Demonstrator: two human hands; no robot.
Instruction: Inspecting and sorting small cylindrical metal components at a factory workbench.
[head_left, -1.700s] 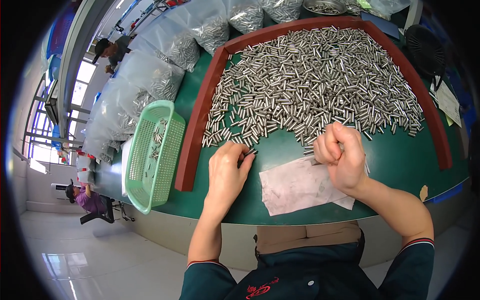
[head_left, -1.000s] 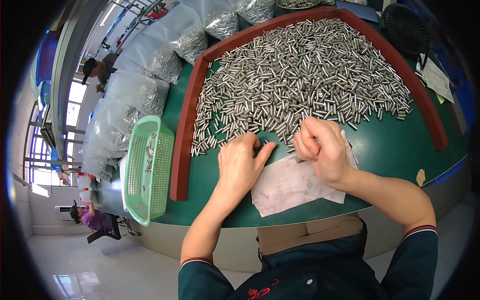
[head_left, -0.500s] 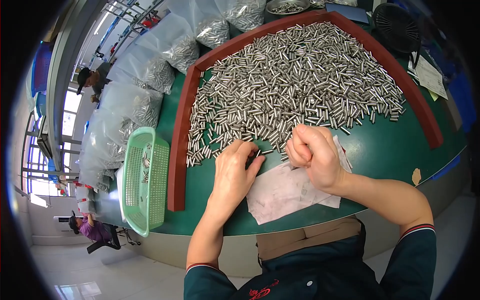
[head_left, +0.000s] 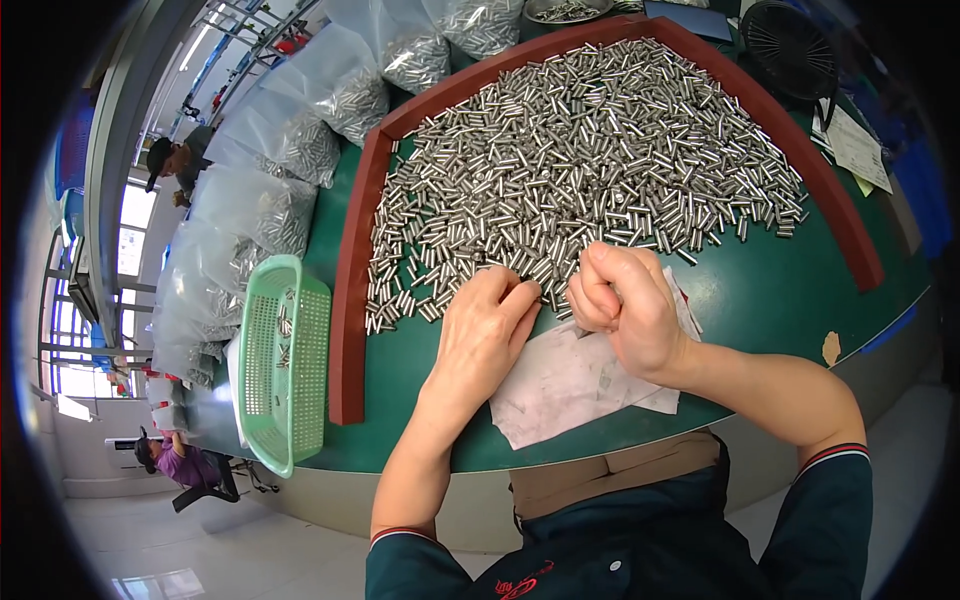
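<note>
A broad heap of small shiny metal pins (head_left: 600, 150) covers the green table in front of me. At its near edge my left hand (head_left: 482, 330) reaches in, thumb and forefinger pinched together among the pins; what lies between the fingertips is hidden. Just to the right, my right hand (head_left: 632, 315) is closed into a fist with the thumb on top, and its contents are out of sight. Under and beside the right hand lies a smudged, pale pinkish cloth or paper sheet (head_left: 560, 390), with its right end partly covered by that hand.
A dark red raised border (head_left: 352, 290) surrounds the heap on three sides. A green plastic basket (head_left: 312, 370) with a few pins stands at left. Clear bags of pins (head_left: 350, 100) line the far left. A black fan (head_left: 790, 50) and papers (head_left: 855, 150) are at far right.
My left hand has moved slightly right and forward, and its thumb and forefinger have closed together from a small gap. The right fist has hardly moved.
</note>
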